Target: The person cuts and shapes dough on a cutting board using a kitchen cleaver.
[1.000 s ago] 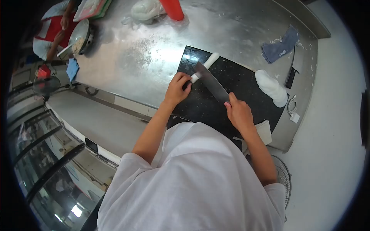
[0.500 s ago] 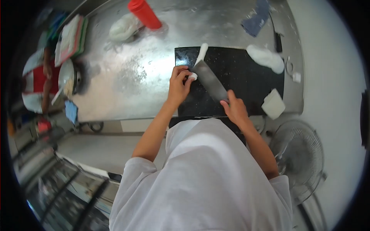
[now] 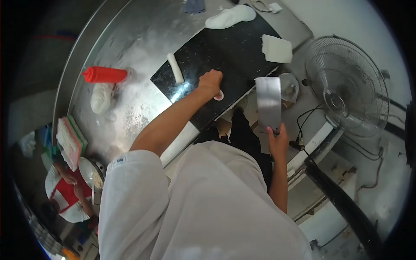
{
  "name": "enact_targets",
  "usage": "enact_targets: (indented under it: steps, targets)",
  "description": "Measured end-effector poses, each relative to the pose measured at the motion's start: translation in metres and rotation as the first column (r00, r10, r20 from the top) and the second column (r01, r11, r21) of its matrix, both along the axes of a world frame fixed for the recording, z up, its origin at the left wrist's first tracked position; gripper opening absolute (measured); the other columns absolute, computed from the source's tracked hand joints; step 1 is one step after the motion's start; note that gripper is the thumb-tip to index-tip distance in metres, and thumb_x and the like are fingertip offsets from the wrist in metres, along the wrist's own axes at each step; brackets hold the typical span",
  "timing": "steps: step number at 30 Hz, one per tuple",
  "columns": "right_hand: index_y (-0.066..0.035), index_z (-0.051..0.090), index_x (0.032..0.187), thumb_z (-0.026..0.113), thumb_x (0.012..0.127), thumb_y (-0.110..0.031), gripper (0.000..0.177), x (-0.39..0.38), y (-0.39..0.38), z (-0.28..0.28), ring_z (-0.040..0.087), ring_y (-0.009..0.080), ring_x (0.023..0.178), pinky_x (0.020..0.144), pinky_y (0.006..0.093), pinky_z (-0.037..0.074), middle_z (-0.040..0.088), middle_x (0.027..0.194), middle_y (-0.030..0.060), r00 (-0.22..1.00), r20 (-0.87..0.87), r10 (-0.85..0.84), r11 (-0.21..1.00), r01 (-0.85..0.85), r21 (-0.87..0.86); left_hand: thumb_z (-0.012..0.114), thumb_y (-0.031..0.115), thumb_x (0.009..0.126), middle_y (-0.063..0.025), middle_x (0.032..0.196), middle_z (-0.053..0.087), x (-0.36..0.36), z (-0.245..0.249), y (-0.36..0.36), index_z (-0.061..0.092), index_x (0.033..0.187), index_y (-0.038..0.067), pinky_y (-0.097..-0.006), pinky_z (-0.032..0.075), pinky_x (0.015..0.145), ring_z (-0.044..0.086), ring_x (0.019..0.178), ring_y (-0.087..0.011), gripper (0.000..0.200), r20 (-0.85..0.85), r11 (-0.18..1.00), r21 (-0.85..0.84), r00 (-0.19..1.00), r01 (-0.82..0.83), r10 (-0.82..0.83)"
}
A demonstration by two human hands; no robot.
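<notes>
My left hand is curled closed, low over the black board; whatever its fingers hold, if anything, is hidden. Close by its wrist lies a small round white piece with a pinkish middle. My right hand grips a cleaver by the handle, its broad blade upright in view beyond the board's near edge. A white dough roll lies at the board's left side. The larger dough lump rests along the far edge.
A folded off-white cloth lies at the board's right corner. On the metal table are a red squeeze bottle, a whitish bag and stacked towels. A fan stands right. Another person is beside a pan.
My view has turned. The cleaver has moved away from the dough roll, off the board to the right. My left hand has gone from pinching a small white piece to a curled fist.
</notes>
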State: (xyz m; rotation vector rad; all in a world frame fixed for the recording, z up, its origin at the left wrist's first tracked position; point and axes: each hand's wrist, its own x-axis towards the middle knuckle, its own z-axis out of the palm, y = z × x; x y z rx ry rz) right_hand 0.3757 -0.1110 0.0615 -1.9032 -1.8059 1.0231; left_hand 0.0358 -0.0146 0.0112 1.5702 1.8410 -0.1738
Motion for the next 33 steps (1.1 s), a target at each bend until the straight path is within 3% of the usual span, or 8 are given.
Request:
enact_targets:
  steps: [4,7,11,19,22,26,29,33]
  targets:
    - [0.004,0.059,0.112,0.074,0.093,-0.023,0.036,0.017,-0.002,-0.013,0.073,0.0393,0.086,0.075,0.0430,0.054,0.072,0.093,0.0248,0.992,-0.125,0.007,0.993,0.008,0.121,0.095,0.025,0.058,-0.0100,0.100,0.069,-0.007,0.002,-0.002,0.070,0.091,0.010,-0.0450,0.053,0.088,0.065,0.107,-0.0340,0.044,-0.009,0.943,0.194,0.961,0.271,-0.275]
    - [0.004,0.060,0.112,0.074,0.094,-0.022,0.034,0.023,0.027,-0.007,0.072,0.0323,0.083,0.074,0.0411,0.054,0.073,0.092,0.0211,0.973,-0.231,-0.009,0.995,0.032,0.097,0.092,0.028,0.063,-0.0098,0.098,0.067,0.002,0.004,0.003,0.070,0.090,0.009,-0.0447,0.052,0.089,0.064,0.106,-0.0315,0.040,0.246,0.931,0.364,0.967,-0.028,-0.067]
    - [0.001,0.062,0.114,0.069,0.099,-0.022,0.029,0.018,0.094,-0.006,0.065,0.0194,0.071,0.066,0.0351,0.051,0.070,0.087,0.0105,0.933,-0.357,-0.051,0.987,0.101,0.121,0.070,0.049,0.086,-0.0171,0.154,0.044,0.046,-0.028,0.006,0.057,0.140,0.012,-0.0557,0.025,0.121,0.034,0.148,-0.0361,0.067,0.105,0.739,0.670,0.994,-0.069,-0.003]
    - [-0.006,0.056,0.103,0.055,0.109,-0.034,0.029,-0.039,0.236,-0.029,0.048,0.0099,0.051,0.046,0.0279,0.041,0.054,0.074,0.0027,0.600,-0.791,-0.121,0.938,0.329,0.106,0.063,0.052,0.081,-0.0195,0.167,0.025,0.052,-0.025,0.009,0.043,0.153,0.010,-0.0630,0.007,0.125,0.018,0.157,-0.0369,0.085,-0.030,0.868,0.477,0.989,0.142,-0.145]
    - [-0.006,0.055,0.099,0.057,0.107,-0.040,0.034,-0.005,0.247,-0.159,0.050,0.0111,0.050,0.043,0.0293,0.040,0.056,0.074,0.0059,1.000,0.011,-0.027,0.885,0.019,0.464,0.067,0.050,0.074,-0.0184,0.165,0.030,0.049,-0.030,0.006,0.054,0.140,0.006,-0.0621,0.012,0.124,0.024,0.155,-0.0343,0.080,0.078,0.855,0.518,0.993,0.035,-0.087]
    - [-0.007,0.054,0.097,0.057,0.106,-0.046,0.040,-0.030,0.252,-0.099,0.051,0.0118,0.047,0.040,0.0301,0.039,0.055,0.069,0.0064,0.940,-0.189,-0.284,0.959,0.275,-0.076,0.074,0.045,0.067,-0.0174,0.162,0.035,0.041,-0.027,0.014,0.060,0.128,0.006,-0.0588,0.017,0.124,0.029,0.153,-0.0324,0.074,0.150,0.864,0.499,0.974,0.073,-0.169]
    - [0.002,0.060,0.098,0.055,0.107,-0.043,0.046,-0.051,0.246,-0.071,0.051,0.0123,0.050,0.049,0.0315,0.042,0.061,0.079,0.0080,0.789,-0.468,-0.398,0.899,0.437,-0.029,0.076,0.043,0.065,-0.0167,0.162,0.035,0.039,-0.025,0.007,0.062,0.124,0.006,-0.0571,0.018,0.124,0.030,0.152,-0.0315,0.071,0.218,0.875,0.471,0.946,0.114,-0.241]
    - [0.000,0.057,0.097,0.055,0.107,-0.046,0.046,-0.031,0.224,-0.146,0.050,0.0132,0.048,0.043,0.0323,0.040,0.061,0.075,0.0105,0.971,-0.073,-0.228,0.972,0.231,0.042,0.077,0.039,0.060,-0.0164,0.159,0.040,0.039,-0.023,0.007,0.062,0.120,0.006,-0.0575,0.022,0.122,0.036,0.148,-0.0338,0.070,0.285,0.852,0.513,0.916,0.102,-0.281]
